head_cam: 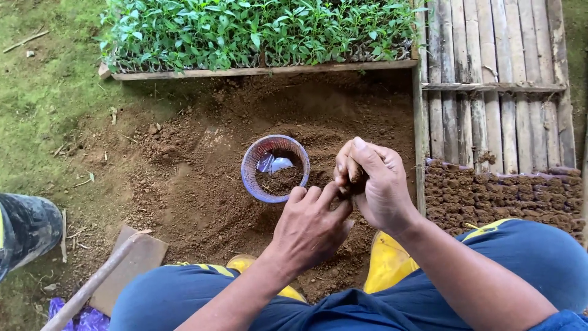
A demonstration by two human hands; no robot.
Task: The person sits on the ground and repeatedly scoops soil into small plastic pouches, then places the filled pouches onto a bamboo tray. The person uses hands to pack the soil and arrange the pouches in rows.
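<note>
My right hand [378, 184] is closed around a small brown soil-filled roll [354, 171], held above the loose soil. Fingers of my left hand [309, 227] press against the roll's lower end, touching the right hand. Just left of both hands a round blue mesh basket [252, 165] sits in the soil, with some soil and a pale scrap inside. To the right, several finished brown rolls [496, 193] stand packed together on a bamboo rack.
A heap of brown soil [202, 159] fills the middle. A tray of green seedlings [257, 30] lies at the top. Bamboo slats [496, 73] run on the right. My yellow boots [386, 263], a hoe handle [92, 285] and another person's boot [24, 227] lie below.
</note>
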